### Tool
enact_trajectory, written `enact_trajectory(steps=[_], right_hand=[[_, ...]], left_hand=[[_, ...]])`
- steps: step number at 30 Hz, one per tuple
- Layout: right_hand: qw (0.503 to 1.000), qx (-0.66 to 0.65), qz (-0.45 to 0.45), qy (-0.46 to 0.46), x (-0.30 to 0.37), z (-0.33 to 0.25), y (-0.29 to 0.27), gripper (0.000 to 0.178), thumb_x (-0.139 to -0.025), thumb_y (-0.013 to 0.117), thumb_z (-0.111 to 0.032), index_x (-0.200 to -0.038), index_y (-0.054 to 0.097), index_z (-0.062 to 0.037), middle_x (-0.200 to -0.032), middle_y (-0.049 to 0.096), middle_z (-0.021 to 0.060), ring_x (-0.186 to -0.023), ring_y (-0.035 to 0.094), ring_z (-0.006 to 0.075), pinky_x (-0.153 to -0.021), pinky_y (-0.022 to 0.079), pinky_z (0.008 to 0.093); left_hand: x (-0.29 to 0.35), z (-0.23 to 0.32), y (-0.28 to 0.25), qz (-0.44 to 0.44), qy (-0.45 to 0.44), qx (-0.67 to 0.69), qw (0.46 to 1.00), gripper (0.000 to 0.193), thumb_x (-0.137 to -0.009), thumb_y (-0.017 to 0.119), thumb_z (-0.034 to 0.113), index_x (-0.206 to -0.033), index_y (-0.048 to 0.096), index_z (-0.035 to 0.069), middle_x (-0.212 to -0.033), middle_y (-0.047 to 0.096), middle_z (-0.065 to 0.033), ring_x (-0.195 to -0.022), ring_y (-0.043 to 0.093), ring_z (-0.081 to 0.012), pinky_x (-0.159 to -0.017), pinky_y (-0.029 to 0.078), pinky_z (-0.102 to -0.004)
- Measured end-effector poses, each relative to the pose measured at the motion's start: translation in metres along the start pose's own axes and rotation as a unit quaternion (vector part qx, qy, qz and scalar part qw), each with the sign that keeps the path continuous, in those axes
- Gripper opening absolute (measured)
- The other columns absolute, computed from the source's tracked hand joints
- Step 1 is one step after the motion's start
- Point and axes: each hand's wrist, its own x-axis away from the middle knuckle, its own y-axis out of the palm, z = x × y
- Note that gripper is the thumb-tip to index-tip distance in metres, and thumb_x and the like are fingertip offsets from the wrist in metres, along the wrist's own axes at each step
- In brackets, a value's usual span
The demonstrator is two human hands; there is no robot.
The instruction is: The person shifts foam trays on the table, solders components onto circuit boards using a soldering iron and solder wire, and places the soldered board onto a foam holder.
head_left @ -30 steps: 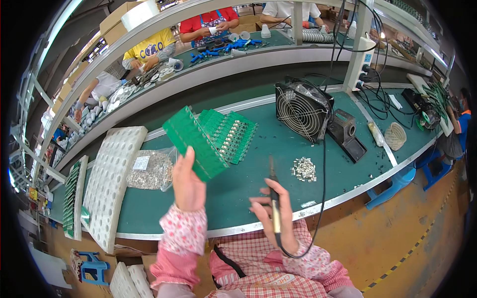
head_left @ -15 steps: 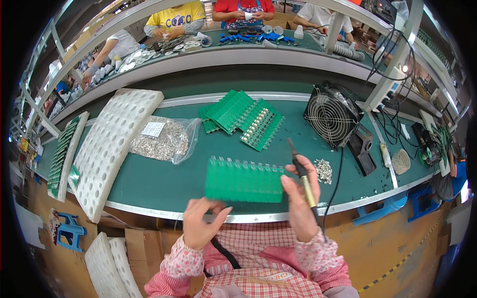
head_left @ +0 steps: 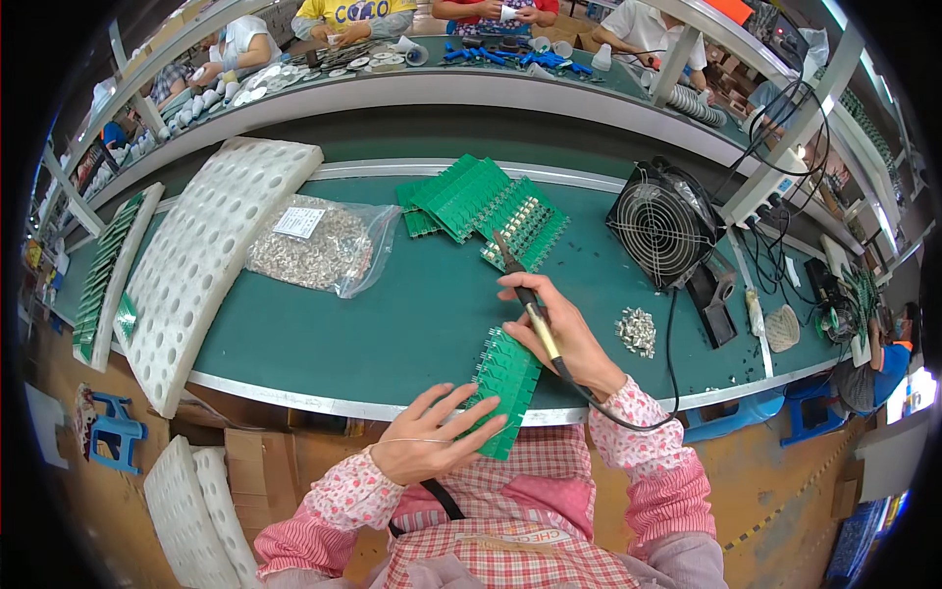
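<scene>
While the left hand (head_left: pixel 437 432) spreads its fingers wide over the left edge of a green circuit board (head_left: pixel 512 378), a thin wire (head_left: pixel 422 441) runs across that hand. The board lies tilted at the front edge of the green worktop (head_left: pixel 294 339), its near end reaching past the edge. The right hand (head_left: pixel 564 334) is closed around a soldering iron (head_left: pixel 540 332), whose tip points away; whether this hand also touches the board, I cannot tell. To its right sits a heap of small metal parts (head_left: pixel 636 333). At left are a clear bag of similar parts (head_left: pixel 312 250) and a white foam tray (head_left: pixel 211 260) with round hollows. Farther back, a board fitted with parts (head_left: pixel 530 221) rests beside a stack of green boards (head_left: pixel 461 194), with a black fan (head_left: pixel 662 224) on the right. Beyond, co-workers handle pieces at another bench (head_left: pixel 549 95).
</scene>
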Motion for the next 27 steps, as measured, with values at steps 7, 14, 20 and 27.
enact_trajectory(steps=[7,14,20,27], right_hand=[[0.965,0.233,0.080,-0.090,0.021,-0.010,-0.006,0.035,-0.083,0.070,-0.011,-0.116,0.057,-0.0113,-0.095,0.059,0.0107,-0.073,0.062,0.0286,-0.063,0.050,0.0362],[0.952,0.293,0.051,-0.070,0.082,-0.035,-0.009,0.028,-0.076,0.075,-0.017,-0.102,0.065,-0.0147,-0.083,0.054,0.0066,-0.066,0.058,0.0233,-0.058,0.047,0.0336],[0.944,0.314,0.014,-0.102,0.102,-0.025,-0.014,0.024,-0.072,0.077,-0.018,-0.094,0.068,-0.0176,-0.077,0.048,0.0047,-0.062,0.053,0.0208,-0.053,0.043,0.0324],[0.945,0.287,0.091,-0.131,0.081,-0.018,-0.014,0.029,-0.068,0.078,-0.005,-0.093,0.067,-0.0109,-0.071,0.051,0.0051,-0.056,0.049,0.0200,-0.047,0.040,0.0310]], left_hand=[[-0.029,0.023,0.018,0.066,-0.119,-0.016,0.991,0.052,-0.065,0.078,0.038,-0.108,0.065,0.012,-0.108,0.063,-0.0026,-0.099,0.059,-0.0213,-0.083,0.043,-0.0388],[-0.058,0.028,0.010,0.067,-0.129,0.068,0.987,0.043,-0.069,0.078,0.034,-0.103,0.064,0.012,-0.106,0.060,-0.0039,-0.098,0.056,-0.0216,-0.083,0.040,-0.0407],[-0.048,0.010,-0.007,0.018,-0.146,0.201,0.968,0.020,-0.077,0.074,0.019,-0.088,0.061,0.009,-0.083,0.060,-0.0033,-0.080,0.059,-0.0220,-0.076,0.040,-0.0348],[-0.042,-0.034,-0.027,0.097,-0.240,0.280,0.924,0.016,-0.073,0.076,0.008,-0.079,0.061,0.008,-0.079,0.064,-0.0033,-0.077,0.059,-0.0211,-0.076,0.039,-0.0329]])
